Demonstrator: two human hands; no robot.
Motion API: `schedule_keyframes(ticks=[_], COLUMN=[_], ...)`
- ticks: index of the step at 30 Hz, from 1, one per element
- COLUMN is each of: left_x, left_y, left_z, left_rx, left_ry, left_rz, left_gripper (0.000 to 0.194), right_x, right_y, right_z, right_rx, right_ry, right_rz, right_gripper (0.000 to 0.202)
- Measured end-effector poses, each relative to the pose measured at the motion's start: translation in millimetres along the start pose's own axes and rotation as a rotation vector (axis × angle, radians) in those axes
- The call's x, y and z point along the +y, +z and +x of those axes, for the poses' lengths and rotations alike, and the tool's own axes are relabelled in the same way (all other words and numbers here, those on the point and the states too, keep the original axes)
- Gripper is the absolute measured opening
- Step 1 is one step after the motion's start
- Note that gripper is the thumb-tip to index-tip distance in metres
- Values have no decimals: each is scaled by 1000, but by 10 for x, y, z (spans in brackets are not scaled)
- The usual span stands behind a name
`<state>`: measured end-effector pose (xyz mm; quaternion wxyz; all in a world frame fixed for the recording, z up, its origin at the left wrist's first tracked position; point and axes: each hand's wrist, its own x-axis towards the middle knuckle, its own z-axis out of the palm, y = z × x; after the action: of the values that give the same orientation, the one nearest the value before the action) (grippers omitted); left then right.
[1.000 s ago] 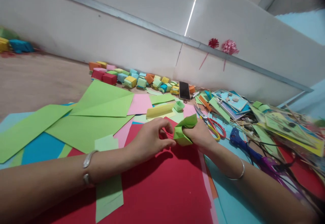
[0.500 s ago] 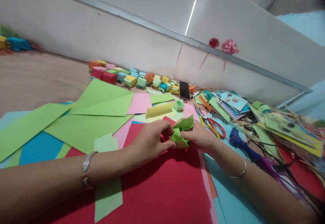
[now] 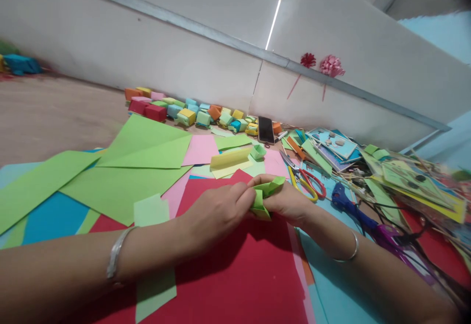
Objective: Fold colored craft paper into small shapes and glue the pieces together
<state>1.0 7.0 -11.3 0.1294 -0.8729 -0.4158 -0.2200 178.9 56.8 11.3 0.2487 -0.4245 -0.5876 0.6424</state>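
Note:
A small folded piece of green paper (image 3: 262, 207), with flaps standing up, is held between both hands above a red paper sheet (image 3: 250, 275). My left hand (image 3: 221, 211) closes its fingers on the paper's left side, and they hide part of it. From the right, my right hand (image 3: 289, 199) grips the same paper, its fingers partly covered by the folds. Just beyond the hands stand a little light-green paper box (image 3: 258, 152) and a folded yellow paper strip (image 3: 231, 161).
Large green sheets (image 3: 125, 186) spread at the left. Paper blocks (image 3: 187, 116) line the wall beside a phone (image 3: 266, 130). To the right lie red-handled scissors (image 3: 312, 184), yellow-handled scissors (image 3: 303, 186), a blue and purple glue gun (image 3: 353, 211) with its cord, and stacked cards (image 3: 333, 142).
My left hand has turned over, and its fingers now press against the green paper, covering its left side. The paper has tilted slightly in my right hand.

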Motion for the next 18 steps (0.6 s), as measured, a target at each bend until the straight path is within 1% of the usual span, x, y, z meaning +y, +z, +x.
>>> schedule_keyframes(ticks=[2,4,8,11,13,15,18], left_x=[-9,-15,-9,5,9,3,-21], left_y=[-18,-34,-32,-9,7,23,48], left_z=[-2,-1,-9,-24,-31,-34,-30], left_rx=[72,130,164,130,85,63,87], left_ry=[81,128,159,144,116,60,-4], left_rz=[43,75,116,73,48,47,49], left_gripper=[17,23,29,27,25,22,18], right_x=[-24,-44,-57,-48,-41,-38,-44], right_y=[-8,-17,-17,-4,-1,-7,-28], right_z=[-8,-8,-11,-19,-18,-8,20], right_rx=[5,-10,-54,-89,-90,-77,-60], right_ry=[14,5,-2,20,20,-7,-84], right_rz=[-20,-3,35,9,-10,-33,-66], right_gripper=[36,35,34,38,37,33,22])
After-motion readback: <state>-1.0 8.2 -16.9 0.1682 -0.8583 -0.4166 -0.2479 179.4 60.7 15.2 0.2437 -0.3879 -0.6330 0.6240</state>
